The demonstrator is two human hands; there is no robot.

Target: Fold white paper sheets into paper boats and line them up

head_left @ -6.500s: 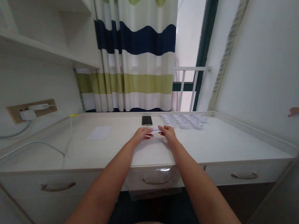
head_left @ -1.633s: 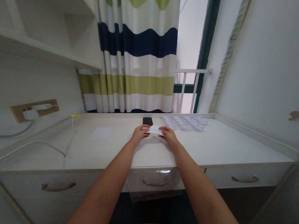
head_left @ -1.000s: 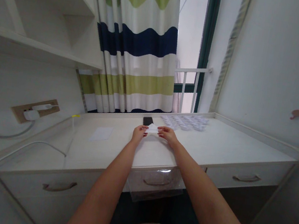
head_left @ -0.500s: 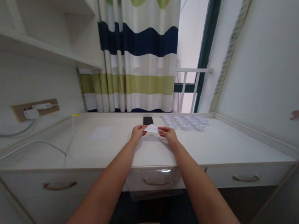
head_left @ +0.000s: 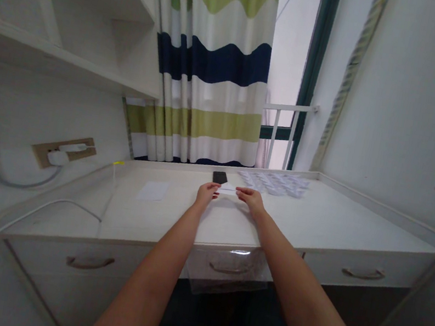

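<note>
A small folded piece of white paper [head_left: 228,190] lies low over the white desk [head_left: 316,218], pinched at both ends. My left hand [head_left: 206,193] grips its left end with closed fingers, and my right hand [head_left: 251,199] grips its right end the same way. Just behind the paper lies a black phone [head_left: 219,177]. A pile of several small folded white papers [head_left: 275,182] sits at the back right of the desk. A flat white sheet [head_left: 153,190] rests to the left of my hands.
A striped curtain [head_left: 212,67] hangs behind the desk beside a window with a white rail [head_left: 289,108]. Shelves [head_left: 51,57] stand at the left. A wall socket [head_left: 63,151] holds a charger whose white cable [head_left: 47,207] trails over the desk edge. Drawers with handles [head_left: 361,273] run below.
The paper between my hands has gone from a raised, peaked shape to a flatter strip held lower. The view has shifted slightly, so everything sits a little further right.
</note>
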